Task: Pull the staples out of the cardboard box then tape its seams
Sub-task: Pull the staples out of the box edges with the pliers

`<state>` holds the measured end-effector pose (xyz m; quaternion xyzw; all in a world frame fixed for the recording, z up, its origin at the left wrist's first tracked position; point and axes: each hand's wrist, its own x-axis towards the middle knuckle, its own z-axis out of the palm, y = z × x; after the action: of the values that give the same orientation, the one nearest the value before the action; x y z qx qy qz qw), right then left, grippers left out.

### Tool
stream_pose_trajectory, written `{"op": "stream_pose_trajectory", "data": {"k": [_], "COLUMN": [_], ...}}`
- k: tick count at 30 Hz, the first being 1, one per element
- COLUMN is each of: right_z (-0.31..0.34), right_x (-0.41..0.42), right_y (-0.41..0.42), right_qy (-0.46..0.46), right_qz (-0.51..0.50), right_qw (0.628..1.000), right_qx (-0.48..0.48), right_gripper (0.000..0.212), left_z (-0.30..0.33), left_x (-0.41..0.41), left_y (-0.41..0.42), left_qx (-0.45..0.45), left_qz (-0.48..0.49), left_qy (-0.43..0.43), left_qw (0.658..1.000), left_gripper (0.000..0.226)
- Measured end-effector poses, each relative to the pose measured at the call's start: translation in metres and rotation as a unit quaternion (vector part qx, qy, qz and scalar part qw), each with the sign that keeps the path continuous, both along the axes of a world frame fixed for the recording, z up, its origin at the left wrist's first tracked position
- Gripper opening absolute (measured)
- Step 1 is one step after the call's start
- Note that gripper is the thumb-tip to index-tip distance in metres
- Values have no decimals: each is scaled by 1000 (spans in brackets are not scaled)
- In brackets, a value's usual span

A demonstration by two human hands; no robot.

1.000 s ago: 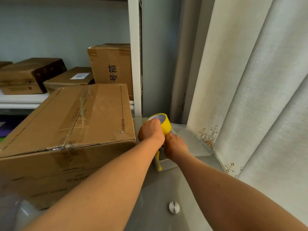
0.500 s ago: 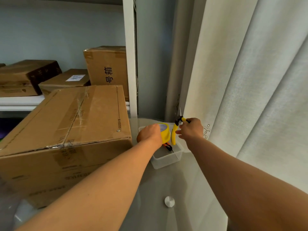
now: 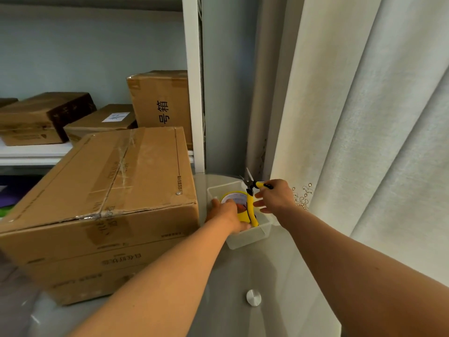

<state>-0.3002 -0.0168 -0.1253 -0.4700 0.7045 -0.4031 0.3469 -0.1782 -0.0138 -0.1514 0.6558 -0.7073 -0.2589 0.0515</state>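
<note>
One large corrugated cardboard box [image 3: 102, 203], old clear tape along its top seam, sits on the glass table [image 3: 267, 276] at left. One translucent plastic bin [image 3: 252, 235] just right of it holds one yellow tape roll [image 3: 239, 210]. Left hand [image 3: 229, 215] grips the roll, fingers curled. Right hand [image 3: 275, 197] pinches one pair of yellow-handled pliers [image 3: 250, 194] above the bin. Three smaller boxes on the far shelf [image 3: 31, 154].

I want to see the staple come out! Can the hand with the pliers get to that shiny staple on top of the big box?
Probably yes. The right hand holds the pliers up above the clear bin. The staple sits bare on the big box near its right edge, with nothing over it.
</note>
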Motion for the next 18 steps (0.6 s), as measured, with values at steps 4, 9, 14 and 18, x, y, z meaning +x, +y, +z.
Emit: {"op": "stream_pose_trajectory", "data": {"k": [4, 9, 14, 18], "right_z": [4, 3, 10, 11], "right_x": [-3, -2, 5, 18], "right_y": [1, 7, 24, 41], "right_qy": [-9, -14, -71, -124], "right_qz": [-6, -2, 12, 29], "right_qw": [1000, 1000, 997, 990], "right_qx": [-1, 6, 30, 62], "right_gripper": [24, 15, 3, 16], "left_z": [-5, 14, 35, 52], "left_x": [-2, -7, 2, 12], "left_y": [-5, 9, 18, 41], "left_qx": [36, -31, -77, -3], "left_qz": [-47, -32, -3, 9], "left_qy": [88, 42, 81, 134], "left_qw": [994, 998, 994, 991], "left_gripper": [117, 78, 47, 41]}}
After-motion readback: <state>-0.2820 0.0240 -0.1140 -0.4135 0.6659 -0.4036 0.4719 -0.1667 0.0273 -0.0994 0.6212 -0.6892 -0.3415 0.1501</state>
